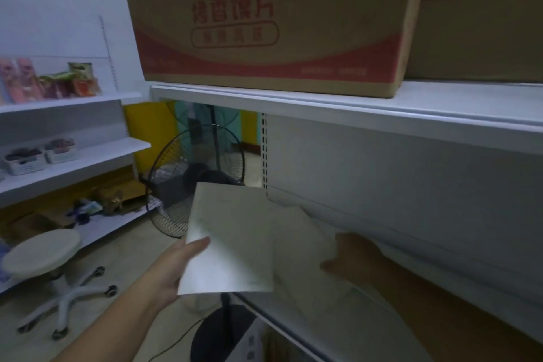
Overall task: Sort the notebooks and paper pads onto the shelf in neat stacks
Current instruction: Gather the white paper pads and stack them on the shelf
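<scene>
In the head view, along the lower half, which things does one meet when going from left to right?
stool → left hand → paper pad that it holds → second pad → right hand

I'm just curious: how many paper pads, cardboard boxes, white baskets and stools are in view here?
Paper pads: 2, one in the left hand, one at the right hand.
Cardboard boxes: 2.
White baskets: 2.
Stools: 1.
Total: 7.
</scene>
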Motion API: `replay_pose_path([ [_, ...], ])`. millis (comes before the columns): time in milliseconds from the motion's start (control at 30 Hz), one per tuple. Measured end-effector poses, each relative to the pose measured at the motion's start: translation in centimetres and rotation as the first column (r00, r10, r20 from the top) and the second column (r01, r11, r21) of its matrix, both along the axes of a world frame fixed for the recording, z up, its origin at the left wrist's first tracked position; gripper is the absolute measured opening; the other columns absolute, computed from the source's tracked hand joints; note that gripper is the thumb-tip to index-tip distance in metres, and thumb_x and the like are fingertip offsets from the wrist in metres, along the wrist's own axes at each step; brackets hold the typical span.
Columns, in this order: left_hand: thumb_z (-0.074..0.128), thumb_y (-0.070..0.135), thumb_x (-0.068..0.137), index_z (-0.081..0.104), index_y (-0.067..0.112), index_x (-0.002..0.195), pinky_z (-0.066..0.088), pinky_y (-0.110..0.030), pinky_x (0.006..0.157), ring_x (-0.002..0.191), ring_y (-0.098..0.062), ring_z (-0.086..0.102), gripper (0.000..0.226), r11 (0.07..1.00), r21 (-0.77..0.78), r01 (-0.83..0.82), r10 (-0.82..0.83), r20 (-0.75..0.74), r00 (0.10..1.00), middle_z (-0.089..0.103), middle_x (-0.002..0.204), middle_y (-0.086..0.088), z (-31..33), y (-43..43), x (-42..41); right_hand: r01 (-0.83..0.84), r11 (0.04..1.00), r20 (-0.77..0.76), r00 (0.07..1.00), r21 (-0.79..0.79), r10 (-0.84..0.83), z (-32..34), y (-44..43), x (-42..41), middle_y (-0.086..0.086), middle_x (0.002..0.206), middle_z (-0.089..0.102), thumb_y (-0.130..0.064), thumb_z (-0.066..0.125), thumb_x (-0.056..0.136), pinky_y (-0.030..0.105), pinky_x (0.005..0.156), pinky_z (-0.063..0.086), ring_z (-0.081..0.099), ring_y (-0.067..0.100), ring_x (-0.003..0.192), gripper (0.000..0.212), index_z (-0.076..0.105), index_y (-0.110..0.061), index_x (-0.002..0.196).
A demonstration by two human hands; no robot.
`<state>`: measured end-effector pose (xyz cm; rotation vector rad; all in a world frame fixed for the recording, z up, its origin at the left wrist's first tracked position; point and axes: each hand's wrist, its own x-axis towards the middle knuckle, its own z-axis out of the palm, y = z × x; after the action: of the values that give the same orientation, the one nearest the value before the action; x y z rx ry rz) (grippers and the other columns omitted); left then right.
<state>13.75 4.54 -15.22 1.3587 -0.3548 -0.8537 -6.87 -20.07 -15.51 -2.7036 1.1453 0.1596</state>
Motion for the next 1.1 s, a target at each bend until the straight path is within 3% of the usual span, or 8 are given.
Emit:
replay_pose_path([
  [167, 0.055, 0.016, 0.09, 0.06, 0.008, 0.115, 0.057, -0.042, 0.068, 0.085, -0.035, 0.071, 0.027, 0.997, -0.034, 0.062, -0.064, -0.052, 0.997, 0.073, 0.099, -0.017, -1.1, -0.4, 5.4, 0.192, 0.979, 0.018, 0.981, 0.064, -0.193, 0.2, -0.2, 0.9, 0.005, 0.136, 0.047, -0.064, 0.072, 0.066, 0.029, 0.096, 0.042, 0.048, 0.02, 0.123, 0.091, 0.042, -0.011, 0.134],
  [333, 0.061, 0.018, 0.078, 0.057, 0.005, 0.122, 0.059, -0.045, 0.064, 0.093, -0.039, 0.067, 0.045, 0.984, -0.093, 0.149, -0.156, -0.076, 0.985, 0.069, 0.107, -0.021, -1.7, -1.3, 8.2, 0.243, 0.967, 0.057, 0.969, -0.08, -0.239, 1.5, 1.5, 1.8, 0.002, 0.123, 0.053, -0.058, 0.076, 0.063, 0.031, 0.087, 0.039, 0.053, 0.019, 0.113, 0.078, 0.041, -0.016, 0.119],
  [433, 0.063, 0.02, 0.073, 0.054, 0.005, 0.126, 0.058, -0.048, 0.072, 0.101, -0.041, 0.064, 0.056, 0.973, -0.108, 0.205, -0.216, -0.096, 0.972, 0.068, 0.112, -0.022, -2.0, -1.4, 9.4, 0.245, 0.969, 0.118, 0.962, 0.029, -0.247, 2.6, 2.0, 2.6, 0.004, 0.116, 0.057, -0.043, 0.078, 0.07, 0.024, 0.07, 0.039, 0.056, 0.019, 0.106, 0.063, 0.052, -0.011, 0.116],
  [533, 0.064, 0.021, 0.074, 0.053, 0.007, 0.129, 0.057, -0.049, 0.075, 0.103, -0.042, 0.064, 0.058, 0.958, -0.117, 0.261, -0.273, -0.107, 0.956, 0.067, 0.114, -0.021, -2.2, -1.3, 10.1, 0.179, 0.968, 0.258, 0.941, 0.173, -0.22, 3.7, 2.0, 3.2, 0.005, 0.093, 0.063, -0.027, 0.071, 0.082, 0.023, 0.058, 0.038, 0.06, 0.018, 0.084, 0.017, 0.061, -0.014, 0.085],
  [633, 0.061, 0.017, 0.08, 0.055, 0.006, 0.125, 0.059, -0.043, 0.061, 0.093, -0.038, 0.067, 0.046, 0.953, -0.136, 0.272, -0.287, -0.109, 0.952, 0.068, 0.111, -0.022, -1.9, -1.3, 10.8, 0.091, 0.941, 0.394, 0.892, 0.327, -0.224, 5.4, 2.3, 2.8, 0.001, 0.092, 0.063, -0.021, 0.065, 0.088, 0.024, 0.067, 0.045, 0.06, 0.016, 0.081, 0.01, 0.062, -0.016, 0.095],
  [733, 0.058, 0.013, 0.087, 0.057, 0.008, 0.121, 0.06, -0.043, 0.062, 0.088, -0.035, 0.069, 0.034, 0.961, -0.149, 0.235, -0.25, -0.091, 0.964, 0.071, 0.105, -0.018, -1.1, -1.6, 11.9, 0.041, 0.909, 0.484, 0.836, 0.414, -0.258, 8.6, 3.1, 1.2, -0.003, 0.093, 0.071, -0.018, 0.069, 0.085, 0.026, 0.073, 0.053, 0.068, 0.015, 0.083, 0.014, 0.067, -0.022, 0.098],
  [967, 0.057, 0.008, 0.088, 0.055, 0.011, 0.122, 0.059, -0.043, 0.068, 0.097, -0.036, 0.064, 0.034, 0.953, -0.154, 0.261, -0.266, -0.015, 0.964, 0.067, 0.11, -0.017, 0.8, -3.2, 11.2, -0.009, 0.876, 0.313, 0.936, 0.482, -0.163, 13.5, 5.6, -1.7, -0.006, 0.094, 0.075, -0.018, 0.07, 0.082, 0.026, 0.082, 0.055, 0.07, 0.011, 0.086, 0.017, 0.073, -0.027, 0.096],
  [1100, 0.059, 0.002, 0.088, 0.057, 0.011, 0.121, 0.053, -0.047, 0.081, 0.097, -0.038, 0.064, 0.034, 0.938, -0.122, 0.325, -0.319, 0.067, 0.945, 0.068, 0.107, -0.017, 1.9, -4.2, 8.5, -0.035, 0.844, 0.202, 0.976, 0.535, -0.088, 14.6, 7.8, -2.9, -0.009, 0.093, 0.074, -0.018, 0.07, 0.083, 0.022, 0.078, 0.053, 0.069, 0.007, 0.085, 0.016, 0.073, -0.031, 0.091],
])
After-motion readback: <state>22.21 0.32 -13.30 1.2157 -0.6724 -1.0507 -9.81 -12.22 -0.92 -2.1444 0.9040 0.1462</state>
